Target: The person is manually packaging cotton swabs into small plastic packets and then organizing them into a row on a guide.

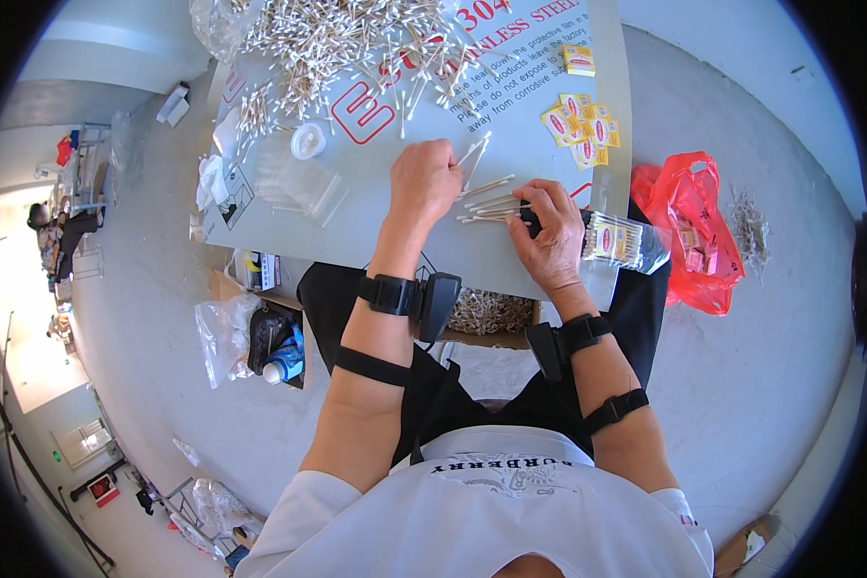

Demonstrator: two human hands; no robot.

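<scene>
My left hand (426, 181) is closed in a loose fist above the metal-sheet tabletop. A few white cotton swabs (474, 154) stick out from its right side. Just to the right, my right hand (554, 226) bends its fingers over another fanned group of cotton swabs (491, 204), whose tips point left. A black piece (529, 222) shows between its thumb and fingers; what it is I cannot make out. Beside that hand, at the table's right edge, lies a clear plastic packet (626, 243) of swabs with a yellow label.
A large heap of cotton swabs (328, 48) covers the far side. Yellow cards (583, 130) lie at the right, clear bags (299, 188) and a white round lid (308, 141) at the left. A red bag (694, 231) stands right; a box of swabs (491, 313) is below the table edge.
</scene>
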